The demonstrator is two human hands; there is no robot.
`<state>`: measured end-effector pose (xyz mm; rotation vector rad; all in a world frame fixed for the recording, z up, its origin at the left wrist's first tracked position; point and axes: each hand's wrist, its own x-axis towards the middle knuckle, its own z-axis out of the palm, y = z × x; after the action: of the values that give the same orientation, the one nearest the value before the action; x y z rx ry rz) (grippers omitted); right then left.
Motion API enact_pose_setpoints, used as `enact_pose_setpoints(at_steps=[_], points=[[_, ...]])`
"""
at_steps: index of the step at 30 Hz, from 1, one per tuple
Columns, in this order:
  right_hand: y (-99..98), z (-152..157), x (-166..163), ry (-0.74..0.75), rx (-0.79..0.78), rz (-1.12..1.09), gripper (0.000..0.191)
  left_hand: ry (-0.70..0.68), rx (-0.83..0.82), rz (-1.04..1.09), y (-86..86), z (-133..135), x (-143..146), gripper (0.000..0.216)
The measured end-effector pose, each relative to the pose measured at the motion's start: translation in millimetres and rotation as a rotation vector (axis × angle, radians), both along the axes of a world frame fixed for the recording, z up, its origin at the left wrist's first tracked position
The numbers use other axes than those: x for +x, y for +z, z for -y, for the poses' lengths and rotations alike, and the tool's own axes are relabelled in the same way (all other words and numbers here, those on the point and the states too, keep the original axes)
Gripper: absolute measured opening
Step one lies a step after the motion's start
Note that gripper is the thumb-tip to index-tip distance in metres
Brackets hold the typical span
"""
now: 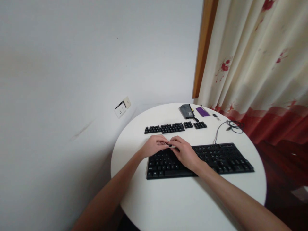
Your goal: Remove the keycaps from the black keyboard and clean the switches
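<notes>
A black keyboard (222, 158) lies on the white round table (168, 200), its cable running off the back edge. Over its upper left part my two hands meet, fingertips pinched close together. Between them shows a small black keycap (170, 145), mostly covered by the fingers. My left hand (154, 146) comes from the left with its fingers closed on it. From the right, my right hand (184, 153) is closed at the same spot, with its wrist above the keys. Behind the hands, loose black keycaps (172, 128) are laid out in blocks like a keyboard.
At the table's back are a grey pouch (186, 111), a purple cloth (202, 111) and a small black-and-silver tool (216, 116). The coiled cable (234, 126) lies back right. A wall with a socket (120, 110) borders the left; a curtain (255, 64) hangs right.
</notes>
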<state>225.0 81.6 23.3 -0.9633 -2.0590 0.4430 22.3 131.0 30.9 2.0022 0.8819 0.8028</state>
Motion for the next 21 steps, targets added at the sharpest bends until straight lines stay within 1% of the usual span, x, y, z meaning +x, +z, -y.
enact_pose_setpoints(at_steps=[3,5,7,10,12,14,16,18,21], points=[[0.4,1,1,0.048,-0.005,0.015,0.025,-0.040,-0.092,0.064,2.9,6,3,0.026],[0.6,1,2,0.020,-0.017,0.009,0.021,-0.041,-0.121,0.086,3.7,9,2,0.026],[1.2,0,5,-0.047,-0.050,0.014,0.018,-0.031,-0.123,0.077,4.4,13,-1,0.026],[3.3,-3,11,-0.146,-0.124,0.041,0.015,0.013,-0.066,0.024,4.0,26,-1,0.025],[5.6,-4,16,-0.175,-0.177,0.043,0.015,0.058,-0.026,-0.025,2.6,38,2,0.023],[7.9,-4,21,-0.156,-0.241,0.052,0.013,0.104,0.010,-0.107,0.9,50,6,0.022],[9.8,-2,23,-0.101,-0.309,0.085,0.011,0.138,0.071,-0.205,-1.0,59,10,0.020],[11.1,0,23,-0.050,-0.352,0.127,0.010,0.140,0.150,-0.274,-3.3,64,10,0.015],[12.4,5,19,-0.009,-0.365,0.191,0.008,0.111,0.237,-0.296,-8.6,66,8,0.011]])
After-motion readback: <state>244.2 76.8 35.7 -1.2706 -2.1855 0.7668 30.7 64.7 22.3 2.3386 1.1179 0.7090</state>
